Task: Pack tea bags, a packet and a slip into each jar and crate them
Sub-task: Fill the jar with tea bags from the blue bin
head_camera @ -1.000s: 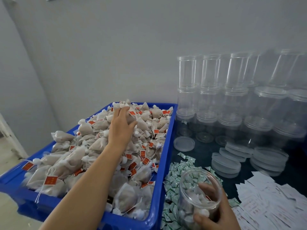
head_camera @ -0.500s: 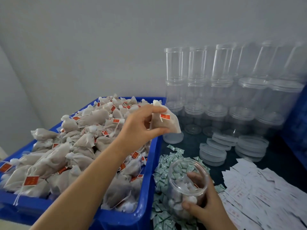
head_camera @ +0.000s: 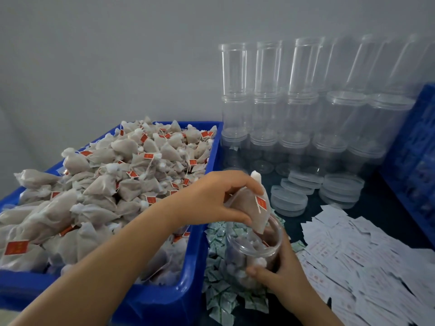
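Observation:
My left hand (head_camera: 213, 200) pinches a grey tea bag (head_camera: 255, 209) with a red tag, its lower corner dipping into the mouth of a clear jar (head_camera: 253, 254). The jar holds several tea bags and stands on a heap of small green-and-white packets (head_camera: 222, 300). My right hand (head_camera: 281, 276) grips the jar's right side low down. A blue bin (head_camera: 164, 300) on the left is heaped with tea bags (head_camera: 113, 184). White paper slips (head_camera: 367, 260) are scattered at the right.
Stacked empty clear jars (head_camera: 303, 100) line the wall at the back right, with piles of clear lids (head_camera: 289, 201) on the dark tabletop in front of them. A blue crate (head_camera: 416, 147) stands at the far right edge.
My left hand lifted a tea bag out of the bin, carried it right and lowered it to the jar's mouth. My right hand kept hold of the jar.

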Tool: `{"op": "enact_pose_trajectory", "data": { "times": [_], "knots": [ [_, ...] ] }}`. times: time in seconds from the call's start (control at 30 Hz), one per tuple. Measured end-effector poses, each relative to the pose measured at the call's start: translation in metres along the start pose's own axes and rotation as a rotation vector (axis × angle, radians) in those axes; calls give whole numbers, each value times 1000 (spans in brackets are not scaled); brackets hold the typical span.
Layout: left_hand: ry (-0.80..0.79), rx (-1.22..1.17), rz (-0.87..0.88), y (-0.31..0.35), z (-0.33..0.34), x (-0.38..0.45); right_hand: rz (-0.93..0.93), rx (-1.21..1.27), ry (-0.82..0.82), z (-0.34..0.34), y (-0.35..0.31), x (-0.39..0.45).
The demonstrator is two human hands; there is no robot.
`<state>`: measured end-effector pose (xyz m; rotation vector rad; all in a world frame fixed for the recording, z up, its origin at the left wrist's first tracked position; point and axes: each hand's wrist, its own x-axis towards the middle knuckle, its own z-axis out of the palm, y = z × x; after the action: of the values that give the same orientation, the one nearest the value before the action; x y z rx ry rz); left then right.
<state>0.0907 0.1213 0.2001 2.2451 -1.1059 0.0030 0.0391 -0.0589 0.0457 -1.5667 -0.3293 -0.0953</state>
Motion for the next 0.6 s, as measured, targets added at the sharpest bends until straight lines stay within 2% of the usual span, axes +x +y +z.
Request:
{"op": "enact_pose_trajectory", "data": {
  "times": [0.3, 0.47, 0.6],
  "knots": [
    [-105, 109, 107, 6, 9, 3, -19, 3, -2, 1, -4, -1],
    [-75, 135, 146, 9, 15, 6, 1, 4, -8, -1, -4, -2],
    [-112, 151, 154, 11, 20, 7, 3, 12, -12, 0, -4, -2]
  ]
}}
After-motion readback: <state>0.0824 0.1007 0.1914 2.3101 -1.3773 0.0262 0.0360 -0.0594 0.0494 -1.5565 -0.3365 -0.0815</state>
